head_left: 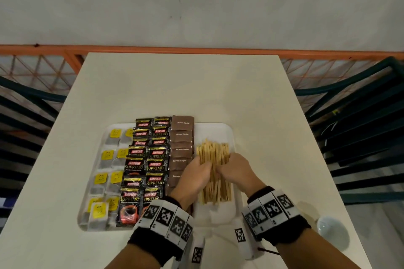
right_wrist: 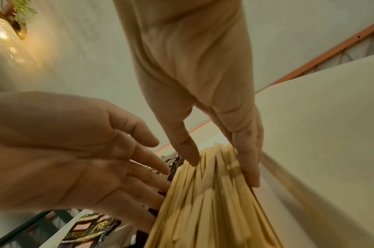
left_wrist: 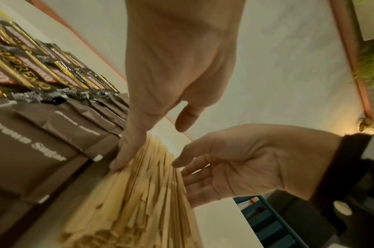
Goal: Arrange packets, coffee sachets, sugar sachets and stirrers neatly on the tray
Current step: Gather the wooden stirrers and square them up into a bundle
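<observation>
Head view: tray point(head_left: 231, 131) holds tea packets point(head_left: 109, 160), coffee sachets point(head_left: 146, 159), sugar sachets point(head_left: 181, 148) and stirrers point(head_left: 215, 155). Left wrist view: left hand point(left_wrist: 177, 67), fingers straight, touches stirrers. Right wrist view: right hand point(right_wrist: 194, 70), fingers extended, flanks the pile

dim warm light, motion blur, edges warped.

White tray point(head_left: 231, 135) on bench point(head_left: 196, 85) holds tea bags point(head_left: 109, 172), coffee sachets point(head_left: 148, 159), brown sugar sachets point(head_left: 181, 148) and wooden stirrers point(head_left: 214, 153) in columns. Left hand point(head_left: 194, 172) and right hand point(head_left: 236, 170) flank the stirrers, touching them.
</observation>
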